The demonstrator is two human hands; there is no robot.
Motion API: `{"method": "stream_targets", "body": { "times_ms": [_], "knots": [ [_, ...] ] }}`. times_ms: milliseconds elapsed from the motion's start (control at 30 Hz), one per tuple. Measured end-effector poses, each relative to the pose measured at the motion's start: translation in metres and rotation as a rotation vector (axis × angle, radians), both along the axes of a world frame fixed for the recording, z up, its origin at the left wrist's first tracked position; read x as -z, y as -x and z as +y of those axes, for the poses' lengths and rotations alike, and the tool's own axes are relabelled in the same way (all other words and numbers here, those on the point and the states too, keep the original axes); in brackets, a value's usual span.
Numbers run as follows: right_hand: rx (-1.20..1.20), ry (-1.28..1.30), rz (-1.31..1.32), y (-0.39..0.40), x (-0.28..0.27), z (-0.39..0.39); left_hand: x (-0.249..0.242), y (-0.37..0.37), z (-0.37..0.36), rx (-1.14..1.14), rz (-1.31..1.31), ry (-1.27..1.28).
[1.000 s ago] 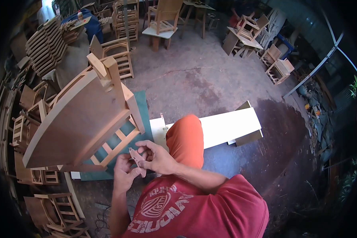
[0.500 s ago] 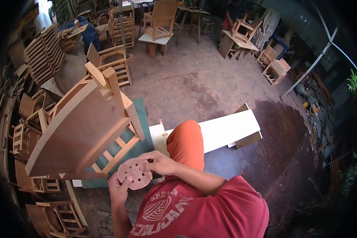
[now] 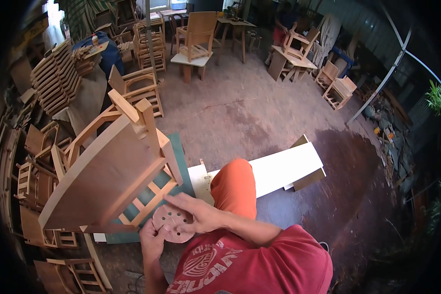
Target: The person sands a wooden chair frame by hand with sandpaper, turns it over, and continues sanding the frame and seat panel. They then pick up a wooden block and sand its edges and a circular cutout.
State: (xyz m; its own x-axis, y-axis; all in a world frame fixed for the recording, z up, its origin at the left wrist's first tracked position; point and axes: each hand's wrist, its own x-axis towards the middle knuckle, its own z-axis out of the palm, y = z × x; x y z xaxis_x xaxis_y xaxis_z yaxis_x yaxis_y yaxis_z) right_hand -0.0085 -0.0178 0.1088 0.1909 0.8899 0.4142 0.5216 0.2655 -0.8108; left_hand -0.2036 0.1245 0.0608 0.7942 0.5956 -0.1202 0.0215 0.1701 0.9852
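A round pinkish sanding disc (image 3: pixel 174 215) with several holes is in front of my shirt. My left hand (image 3: pixel 153 241) pinches its lower left edge, with the thumb on the face toward me. At the disc's right side, my right hand (image 3: pixel 201 215) touches it; its fingers are stretched out past the upper edge and its thumb lies near the holes. Just beyond the disc stands a wooden chair (image 3: pixel 90 179), tilted, with a curved panel and slats, on a green sheet (image 3: pixel 181 161).
A long white board (image 3: pixel 284 169) lies to the right of my orange-clad knee (image 3: pixel 235 188). Wooden chairs (image 3: pixel 76 277) and stacked frames (image 3: pixel 56 78) line the left side. Farther back, a chair (image 3: pixel 201 34) stands on a low table, and a person (image 3: pixel 285 22) is near another table (image 3: pixel 294 58).
My right hand has straightened its fingers and shifted across the disc's right side. My left hand keeps its pinch. The view has tilted slightly.
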Motion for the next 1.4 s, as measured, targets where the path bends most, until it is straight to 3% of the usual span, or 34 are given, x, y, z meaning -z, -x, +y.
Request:
{"method": "stream_targets", "body": {
  "times_ms": [33,133,200,333,400,500,533,600,667,733,800,867,933,967,1000,1067,1133,1200,1400],
  "knots": [
    [-0.062,0.188,0.120,0.001,-0.014,-0.003,-0.004,-0.002,0.000,0.001,-0.005,-0.003],
    [-0.110,0.264,-0.027,-0.001,0.005,0.002,-0.021,-0.006,-0.007,0.018,-0.099,-0.072],
    [-0.094,0.244,-0.057,0.000,0.009,0.002,-0.031,-0.006,-0.007,-0.041,-0.156,0.036],
    [-0.202,0.282,-0.033,-0.002,0.014,0.007,-0.040,0.004,0.001,0.018,-0.083,0.007],
    [-0.353,0.423,-0.026,-0.003,0.015,0.010,-0.054,0.005,0.006,0.175,0.203,-0.672],
    [-0.372,0.536,-0.027,-0.004,0.005,0.016,-0.058,0.006,0.000,0.090,0.163,-0.685],
    [-0.388,0.534,-0.030,-0.003,0.006,0.016,-0.055,0.007,0.001,0.106,0.164,-0.693],
    [-0.174,0.210,-0.109,0.000,0.009,0.015,-0.036,0.011,0.003,0.091,0.149,-0.740],
    [-0.186,0.203,-0.135,-0.001,0.009,0.019,-0.039,0.009,0.000,0.065,0.134,-0.780],
    [-0.221,0.201,-0.157,0.002,0.010,0.021,-0.051,0.008,-0.009,-0.129,0.123,-0.807],
    [-0.029,-0.045,-0.413,0.000,0.008,0.027,-0.028,0.014,-0.012,-0.305,0.130,-0.708],
    [-0.021,-0.062,-0.467,0.003,0.006,0.031,-0.016,0.023,-0.013,-0.481,0.135,-0.610],
    [0.071,-0.072,-0.567,0.010,0.001,0.034,-0.014,0.036,-0.017,-0.237,0.050,0.149],
    [0.021,-0.085,-0.598,0.010,0.005,0.035,-0.021,0.039,-0.017,-0.152,0.090,0.241],
    [-0.028,-0.094,-0.595,0.014,0.007,0.038,-0.021,0.039,-0.014,-0.201,0.086,0.250],
    [-0.083,-0.101,-0.555,0.023,0.010,0.042,-0.008,0.040,-0.013,-0.043,0.005,0.273],
    [-0.147,-0.101,-0.528,0.031,0.007,0.045,0.011,0.040,-0.013,-0.181,-0.094,0.223],
    [-0.132,-0.044,-0.488,0.034,0.012,0.044,0.018,0.045,-0.012,-0.161,-0.018,-0.010],
    [-0.168,0.038,-0.386,0.040,0.014,0.041,0.015,0.044,-0.025,-0.195,-0.101,0.019]
  ]
}}
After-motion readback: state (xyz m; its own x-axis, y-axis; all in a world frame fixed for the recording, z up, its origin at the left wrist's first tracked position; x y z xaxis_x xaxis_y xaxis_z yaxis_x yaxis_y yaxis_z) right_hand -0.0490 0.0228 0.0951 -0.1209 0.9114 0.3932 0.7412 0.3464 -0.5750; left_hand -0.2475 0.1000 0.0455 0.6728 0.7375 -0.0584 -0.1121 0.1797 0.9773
